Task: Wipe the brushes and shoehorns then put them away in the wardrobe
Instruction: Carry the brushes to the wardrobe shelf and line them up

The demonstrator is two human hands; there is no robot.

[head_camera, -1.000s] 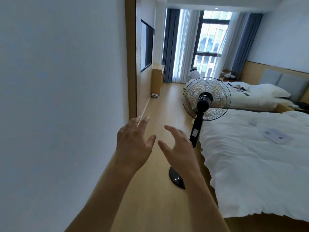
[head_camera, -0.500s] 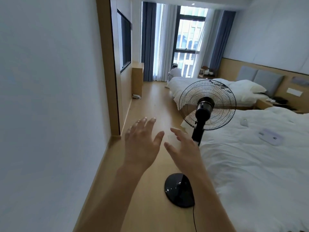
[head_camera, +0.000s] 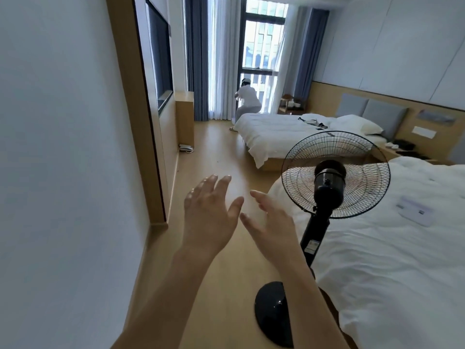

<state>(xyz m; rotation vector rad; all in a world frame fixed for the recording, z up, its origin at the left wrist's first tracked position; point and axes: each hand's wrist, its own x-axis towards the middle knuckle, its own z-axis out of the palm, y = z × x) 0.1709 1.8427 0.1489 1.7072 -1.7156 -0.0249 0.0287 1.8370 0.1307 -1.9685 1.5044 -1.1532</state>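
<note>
since no brushes, shoehorns or wardrobe show anywhere, the task looks barely begun, with left hand point(head_camera: 210, 217) and right hand point(head_camera: 273, 229) spread open and empty, fan point(head_camera: 334, 175) at two o'clock.

A black fan point(head_camera: 327, 182) stands on the wooden floor point(head_camera: 221, 157) beside a white bed point(head_camera: 390, 260).

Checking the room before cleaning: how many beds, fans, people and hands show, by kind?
Beds: 2, near bed and far bed
Fans: 1, fan
Other people: 1, person by the window
Hands: 2, left hand, right hand
Total: 6
</note>
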